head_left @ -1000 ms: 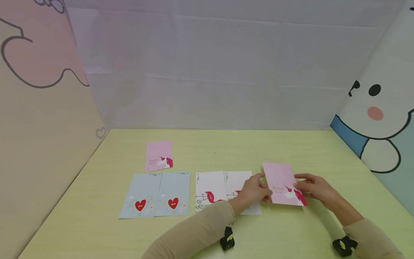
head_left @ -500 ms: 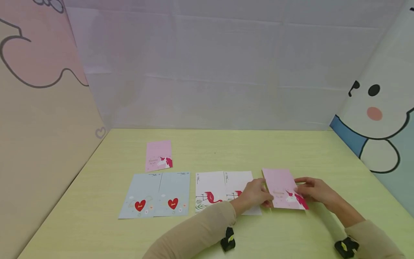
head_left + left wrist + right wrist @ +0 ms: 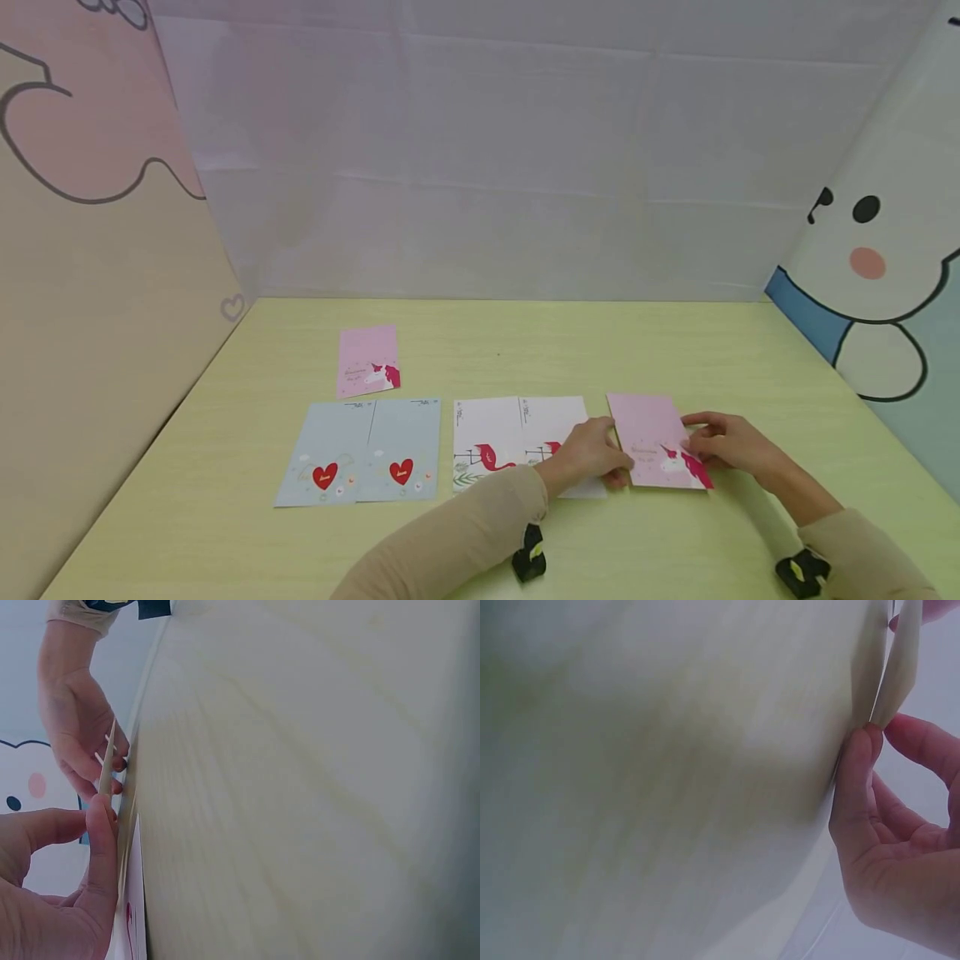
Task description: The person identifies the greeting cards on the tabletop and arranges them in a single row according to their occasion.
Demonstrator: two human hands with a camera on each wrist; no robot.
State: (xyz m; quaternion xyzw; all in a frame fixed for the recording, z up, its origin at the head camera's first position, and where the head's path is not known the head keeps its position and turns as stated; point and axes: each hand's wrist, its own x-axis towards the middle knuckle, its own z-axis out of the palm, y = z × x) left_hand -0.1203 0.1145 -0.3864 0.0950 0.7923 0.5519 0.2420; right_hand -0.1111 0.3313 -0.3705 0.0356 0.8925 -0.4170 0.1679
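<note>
A pink unicorn card [image 3: 645,425] lies low over the table at the right, between my two hands. Its left edge is pinched by the left hand [image 3: 592,450], whose thumb and finger meet at the card's rim [image 3: 108,765] in the left wrist view. My right hand [image 3: 731,442] pinches the opposite edge; in the right wrist view its thumb and fingers [image 3: 859,776] close on the card [image 3: 901,664], seen nearly edge-on with a thin gap showing. Under the left forearm, two white flamingo cards [image 3: 486,423] lie side by side, their lower part partly hidden.
Two light blue heart cards [image 3: 330,437] lie side by side at the left of the yellow table [image 3: 480,550]. Behind them is another pink unicorn card [image 3: 363,346]. A pale cloth wall [image 3: 480,167] closes off the back, with printed panels at both sides.
Both hands have brought the pink unicorn card down and slightly toward me, so it now sits lower and flatter beside the flamingo cards. In the last half second it barely shifts.
</note>
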